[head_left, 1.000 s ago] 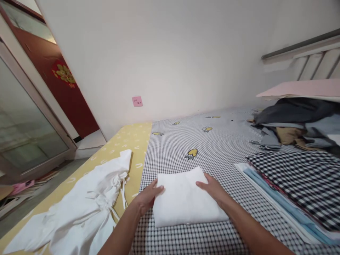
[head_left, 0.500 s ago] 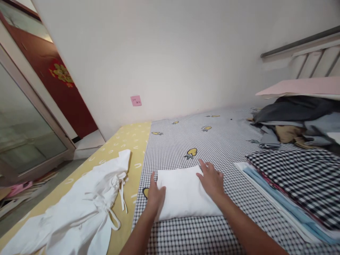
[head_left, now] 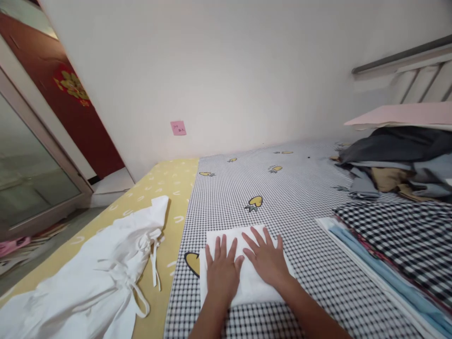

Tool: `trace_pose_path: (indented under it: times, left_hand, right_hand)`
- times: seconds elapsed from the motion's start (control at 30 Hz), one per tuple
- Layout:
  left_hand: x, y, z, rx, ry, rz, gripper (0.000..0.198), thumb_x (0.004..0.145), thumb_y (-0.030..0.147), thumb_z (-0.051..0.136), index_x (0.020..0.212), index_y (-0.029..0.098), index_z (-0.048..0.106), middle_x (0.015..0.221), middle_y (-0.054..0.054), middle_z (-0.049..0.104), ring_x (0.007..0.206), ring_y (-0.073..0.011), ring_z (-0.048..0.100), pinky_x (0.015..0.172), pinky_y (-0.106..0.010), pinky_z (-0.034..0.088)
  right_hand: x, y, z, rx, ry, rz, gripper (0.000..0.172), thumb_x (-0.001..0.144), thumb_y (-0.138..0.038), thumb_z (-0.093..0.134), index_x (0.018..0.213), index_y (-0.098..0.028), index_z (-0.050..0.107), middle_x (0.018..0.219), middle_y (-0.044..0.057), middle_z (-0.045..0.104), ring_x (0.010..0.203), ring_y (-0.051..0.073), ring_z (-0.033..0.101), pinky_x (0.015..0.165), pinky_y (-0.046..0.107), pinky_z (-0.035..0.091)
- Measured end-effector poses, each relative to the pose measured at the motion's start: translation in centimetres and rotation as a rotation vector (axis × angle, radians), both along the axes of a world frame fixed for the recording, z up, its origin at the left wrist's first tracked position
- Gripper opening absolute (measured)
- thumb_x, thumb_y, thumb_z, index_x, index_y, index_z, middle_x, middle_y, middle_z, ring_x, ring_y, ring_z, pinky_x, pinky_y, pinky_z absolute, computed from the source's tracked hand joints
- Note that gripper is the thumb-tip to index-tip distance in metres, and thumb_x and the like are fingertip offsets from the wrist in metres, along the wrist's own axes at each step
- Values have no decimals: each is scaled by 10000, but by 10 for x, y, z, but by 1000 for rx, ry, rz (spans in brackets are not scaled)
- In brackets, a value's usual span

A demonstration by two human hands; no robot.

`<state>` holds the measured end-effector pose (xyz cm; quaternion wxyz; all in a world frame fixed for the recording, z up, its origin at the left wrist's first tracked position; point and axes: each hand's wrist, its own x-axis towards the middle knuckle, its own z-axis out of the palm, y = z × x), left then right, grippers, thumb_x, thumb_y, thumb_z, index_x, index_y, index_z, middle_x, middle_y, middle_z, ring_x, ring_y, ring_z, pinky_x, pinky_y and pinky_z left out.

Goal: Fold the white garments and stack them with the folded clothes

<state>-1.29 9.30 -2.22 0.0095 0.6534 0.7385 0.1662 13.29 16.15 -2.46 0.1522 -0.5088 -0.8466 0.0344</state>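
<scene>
A folded white cloth [head_left: 247, 287] lies on the black-and-white checked bedsheet [head_left: 282, 197] near the front. My left hand [head_left: 221, 270] lies flat on its left half with fingers stretched out. Beside it, my right hand [head_left: 266, 256] presses flat on the right half, fingers spread. Both hands hold nothing. A loose white garment with drawstrings [head_left: 102, 278] sprawls to the left on the yellow sheet [head_left: 165, 179].
A stack of folded fabrics, checked on top of blue [head_left: 402, 249], sits at the right. Behind it is a heap of dark, grey and tan clothes [head_left: 395, 160] under a pink board [head_left: 406, 115]. The wall carries a pink note [head_left: 178, 127]. A glass door [head_left: 31, 169] stands at left.
Both hands have moved from the sides of the folded white cloth onto its top and now lie flat there. The cloth looks more compact than a second ago.
</scene>
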Motion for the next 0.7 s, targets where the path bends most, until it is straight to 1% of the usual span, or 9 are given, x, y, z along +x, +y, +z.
trace_pose_path:
  times: [0.07, 0.1, 0.17, 0.27, 0.37, 0.5, 0.57, 0.63, 0.7]
  left_hand:
    - [-4, -2, -18, 47, -14, 13, 534, 993, 434, 412, 1515, 328, 387, 1632, -93, 302, 1519, -366, 239, 1190, -733, 92]
    - [-6, -3, -22, 65, -21, 15, 532, 994, 444, 402, 1516, 341, 381, 1634, -82, 300, 1522, -362, 232, 1192, -732, 89]
    - [-7, -3, -25, 74, -32, 19, 532, 993, 460, 394, 1516, 363, 377, 1633, -65, 306, 1523, -356, 234, 1197, -727, 86]
    - [-7, -1, -24, 94, -31, 31, 536, 990, 479, 391, 1516, 378, 376, 1635, -42, 310, 1522, -352, 238, 1210, -712, 86]
    - [-6, -2, -24, 119, -30, 43, 536, 989, 476, 397, 1513, 364, 388, 1627, -42, 327, 1513, -359, 262, 1207, -717, 107]
    - [2, -5, -24, 192, -75, 80, 509, 999, 499, 376, 1489, 368, 425, 1604, -27, 384, 1510, -301, 290, 1229, -668, 132]
    - [3, -4, -20, 204, -134, 62, 491, 988, 521, 406, 1452, 378, 478, 1579, -10, 433, 1499, -278, 319, 1239, -637, 155]
    - [-4, -3, -12, 197, -202, 99, 421, 981, 472, 455, 1375, 374, 568, 1519, 8, 522, 1450, -243, 411, 1233, -562, 258]
    - [-20, -8, 0, 221, -256, 228, 388, 1007, 367, 398, 1323, 315, 617, 1449, -7, 598, 1367, -187, 511, 1173, -427, 392]
  right_hand:
    - [4, 2, -14, -6, 8, 4, 506, 1007, -511, 383, 1502, -412, 418, 1627, -2, 341, 1509, 416, 189, 1115, 790, 134]
    - [6, 3, -18, -4, 21, 5, 509, 1007, -512, 376, 1506, -413, 410, 1631, -6, 330, 1514, 410, 178, 1120, 785, 134]
    - [8, 4, -20, -13, 42, 10, 514, 1010, -514, 354, 1511, -410, 404, 1633, -12, 321, 1519, 400, 166, 1127, 777, 141]
    - [8, 6, -20, -24, 50, 7, 517, 1012, -530, 313, 1507, -416, 411, 1629, -22, 327, 1518, 392, 180, 1130, 766, 158]
    - [6, 7, -21, -5, 42, 8, 513, 1008, -539, 318, 1496, -424, 427, 1622, -23, 345, 1512, 387, 202, 1131, 749, 180]
    - [1, 8, -24, 35, -18, -16, 506, 1005, -488, 368, 1500, -402, 428, 1616, -16, 365, 1502, 371, 234, 1148, 706, 187]
    - [-1, 12, -22, 8, -49, -39, 510, 1004, -463, 376, 1508, -393, 416, 1622, -20, 353, 1509, 362, 222, 1162, 684, 175]
    - [-1, 18, -12, -93, -66, -41, 515, 994, -465, 386, 1502, -392, 425, 1625, -25, 345, 1513, 352, 221, 1166, 671, 188]
    - [5, 22, 6, -190, -59, -19, 521, 985, -458, 379, 1498, -382, 434, 1618, -20, 360, 1506, 327, 260, 1157, 648, 245]
